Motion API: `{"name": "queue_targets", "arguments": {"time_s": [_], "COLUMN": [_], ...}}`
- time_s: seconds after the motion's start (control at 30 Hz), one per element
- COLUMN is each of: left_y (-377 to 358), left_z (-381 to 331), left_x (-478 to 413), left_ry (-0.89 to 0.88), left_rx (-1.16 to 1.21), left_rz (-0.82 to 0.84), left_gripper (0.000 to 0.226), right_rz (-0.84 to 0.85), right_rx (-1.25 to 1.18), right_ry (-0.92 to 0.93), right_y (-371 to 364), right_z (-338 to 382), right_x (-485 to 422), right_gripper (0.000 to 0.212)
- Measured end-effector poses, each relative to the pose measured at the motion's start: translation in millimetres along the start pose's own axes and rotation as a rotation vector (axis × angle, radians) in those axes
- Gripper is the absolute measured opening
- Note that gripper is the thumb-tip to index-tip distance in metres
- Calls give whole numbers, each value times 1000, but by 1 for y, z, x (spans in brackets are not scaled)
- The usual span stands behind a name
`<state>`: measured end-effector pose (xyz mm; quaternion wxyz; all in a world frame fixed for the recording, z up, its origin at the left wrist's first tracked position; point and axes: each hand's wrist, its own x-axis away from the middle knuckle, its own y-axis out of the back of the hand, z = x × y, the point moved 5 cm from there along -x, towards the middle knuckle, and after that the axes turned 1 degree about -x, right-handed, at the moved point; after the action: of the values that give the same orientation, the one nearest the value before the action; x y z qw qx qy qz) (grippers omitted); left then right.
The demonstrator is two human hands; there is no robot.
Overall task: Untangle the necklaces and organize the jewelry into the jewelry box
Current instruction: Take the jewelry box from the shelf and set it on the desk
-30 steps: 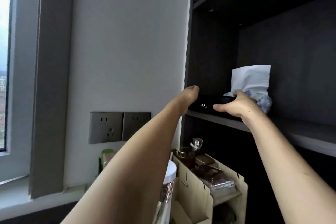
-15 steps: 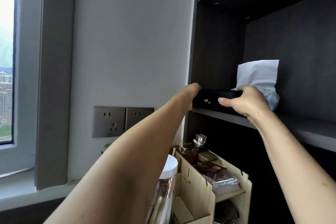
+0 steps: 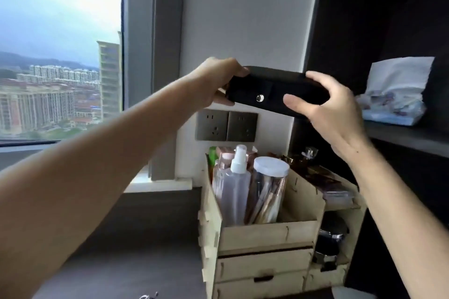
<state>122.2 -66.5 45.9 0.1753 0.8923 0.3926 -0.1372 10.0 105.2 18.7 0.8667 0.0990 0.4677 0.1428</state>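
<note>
Handling, as judged: seemed light and rigid, being a flat black oblong jewelry box [image 3: 272, 85] with a matte, cloth-like skin and a small silver snap stud [image 3: 260, 97] on its front face. Looked unlikely to slip on so dull a surface, yet liable to spill its contents if tipped or unsnapped. Best taken by the two short ends, kept level, with fingers off the stud.

Position: hung closed in mid-air at about 12 o'clock in the view, its 3 o'clock end a little lower. Hovered above a pale plywood desk organiser [image 3: 257, 233] at 6 o'clock and in front of grey wall sockets [image 3: 226, 126]. Touched neither the dark counter [image 3: 145, 250] nor the dark shelf [image 3: 408, 138].

Left grip [image 3: 218, 82]: wrapped round the box's 9 o'clock end, fingers curled over the top edge, thumb tucked beneath.

Right grip [image 3: 332, 114]: closed on the 3 o'clock end, fingers over the top, thumb pressed on the front face just beside the stud. Held nothing else in either.

Surroundings: noted a soft tissue pack [image 3: 398, 94] on the shelf at 3 o'clock from the box, well apart. Noted also a clear spray bottle [image 3: 234, 184] and a white-lidded clear jar [image 3: 269, 192] upright in the organiser's top bin. Glimpsed a small silvery thing [image 3: 148, 296] on the counter at the view's 6 o'clock edge, possibly the necklaces, too small to tell.
</note>
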Motion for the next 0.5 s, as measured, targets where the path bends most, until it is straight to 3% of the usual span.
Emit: {"name": "queue_targets", "arguments": {"time_s": [0.23, 0.37, 0.5], "left_y": [119, 168, 199], "left_z": [57, 114, 177], "left_x": [136, 207, 270], "left_ry": [133, 281, 416], "left_rx": [-94, -187, -294], "left_rz": [-207, -277, -326], "left_gripper": [16, 29, 22], "right_rz": [264, 395, 578], "right_rx": [-190, -298, -316], "right_ry": [25, -14, -120], "right_y": [-79, -128, -181], "right_z": [69, 81, 77], "right_x": [109, 191, 272], "right_gripper": [65, 65, 69]}}
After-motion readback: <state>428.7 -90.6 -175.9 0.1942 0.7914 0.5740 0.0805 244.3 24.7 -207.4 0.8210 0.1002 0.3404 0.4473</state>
